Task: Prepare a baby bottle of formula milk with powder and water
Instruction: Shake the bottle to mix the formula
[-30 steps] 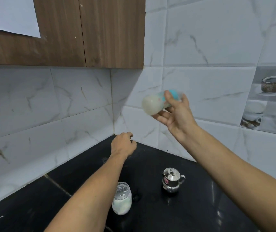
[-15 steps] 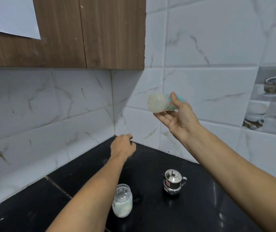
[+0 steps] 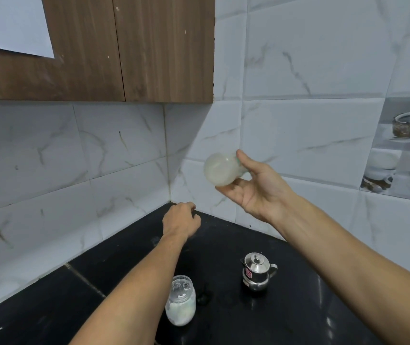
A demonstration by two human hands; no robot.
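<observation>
The baby bottle (image 3: 221,169) is a translucent bottle clouded with milky white liquid, with a hint of teal at its far end. It is lifted high above the black counter, tipped roughly onto its side, its round base turned left and toward the camera, blurred. The powder jar (image 3: 180,301) stands upright on the near part of the counter, a clear glass jar with a clear lid, white powder filling its lower half. The small steel kettle (image 3: 257,271) stands upright to the right of the jar and a little farther back, lidded, with a knob on top, a red label on its side and its handle pointing right; the two are apart.
</observation>
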